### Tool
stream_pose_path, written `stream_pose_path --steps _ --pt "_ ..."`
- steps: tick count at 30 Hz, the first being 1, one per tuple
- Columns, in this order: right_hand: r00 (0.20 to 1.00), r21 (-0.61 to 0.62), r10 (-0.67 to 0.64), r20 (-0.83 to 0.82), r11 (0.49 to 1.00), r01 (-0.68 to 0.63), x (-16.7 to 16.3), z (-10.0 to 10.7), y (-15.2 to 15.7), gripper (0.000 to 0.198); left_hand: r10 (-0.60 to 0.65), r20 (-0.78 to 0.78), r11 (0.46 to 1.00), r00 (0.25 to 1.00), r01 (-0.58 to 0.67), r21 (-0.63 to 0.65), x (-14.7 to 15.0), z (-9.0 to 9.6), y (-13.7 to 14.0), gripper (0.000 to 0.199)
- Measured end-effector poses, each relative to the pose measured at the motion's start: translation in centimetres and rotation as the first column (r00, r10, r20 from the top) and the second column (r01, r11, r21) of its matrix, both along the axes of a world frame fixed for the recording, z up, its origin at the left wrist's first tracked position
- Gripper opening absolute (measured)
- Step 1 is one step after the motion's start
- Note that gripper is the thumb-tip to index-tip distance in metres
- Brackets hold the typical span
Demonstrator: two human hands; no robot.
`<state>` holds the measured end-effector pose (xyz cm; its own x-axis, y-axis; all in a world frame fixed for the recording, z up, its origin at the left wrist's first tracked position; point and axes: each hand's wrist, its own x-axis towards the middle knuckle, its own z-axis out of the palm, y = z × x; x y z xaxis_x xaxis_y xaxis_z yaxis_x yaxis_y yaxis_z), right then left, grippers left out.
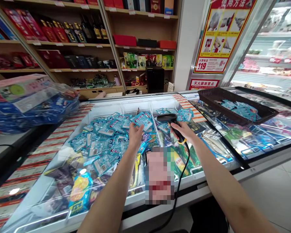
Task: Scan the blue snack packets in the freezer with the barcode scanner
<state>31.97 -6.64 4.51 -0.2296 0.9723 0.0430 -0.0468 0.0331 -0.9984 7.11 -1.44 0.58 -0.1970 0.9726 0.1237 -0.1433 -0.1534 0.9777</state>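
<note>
My left hand [136, 132] pinches the lower left edge of a blue packet [143, 121] and holds it up over the freezer, printed side with a barcode towards me. My right hand [182, 131] is wrapped round the handle of a black and yellow barcode scanner [167, 117]. The scanner's head points left, towards the packet, a short way apart from it. From its handle a black cable [185, 161] runs down over the freezer's front edge. Many similar blue packets [104, 131] lie in a heap below and left of my left hand.
A brown basket [235, 116] with more blue packets stands on the freezer at the right. A pixelated phone-like object [159, 176] lies at the front edge. Plastic-wrapped packages [31, 100] stand at the left. Shelves [145, 47] with goods line the back.
</note>
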Motion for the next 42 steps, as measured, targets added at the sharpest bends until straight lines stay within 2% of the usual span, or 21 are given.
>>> stream_pose_path --steps 11,15,24,32,36,38,42 --pt "0.994 0.034 0.101 0.031 0.994 -0.102 0.0 -0.4 0.0 0.042 0.008 -0.058 0.999 0.998 -0.006 0.04 0.1 -0.3 0.2 0.042" --pt "0.982 0.047 0.155 0.111 0.986 -0.161 0.0 -0.2 -0.1 0.042 0.009 -0.04 0.999 0.999 -0.008 0.036 0.2 -0.1 0.2 0.043" --pt "0.975 0.012 0.177 0.136 0.983 -0.181 -0.1 0.9 -0.8 0.043 0.025 -0.084 0.999 0.996 -0.023 0.035 0.3 -0.1 0.1 0.043" --pt "0.965 0.012 0.191 0.177 0.981 -0.196 0.2 0.7 -0.5 0.047 0.023 -0.099 0.997 0.995 -0.016 0.069 0.2 -0.6 0.4 0.044" --pt "0.986 0.026 0.143 0.089 0.989 -0.146 0.4 0.7 -0.4 0.045 0.024 -0.14 0.997 0.99 -0.015 0.07 0.2 -0.5 0.3 0.045" --pt "0.996 0.036 0.087 0.034 0.995 -0.089 0.6 0.6 -0.3 0.044 0.07 -0.228 0.995 0.971 -0.052 0.087 0.2 0.0 0.1 0.044" --pt "0.997 0.037 -0.047 -0.061 0.998 0.05 1.2 0.4 0.2 0.045 0.263 -0.476 0.959 0.839 -0.175 0.222 -0.4 1.8 -0.3 0.045"
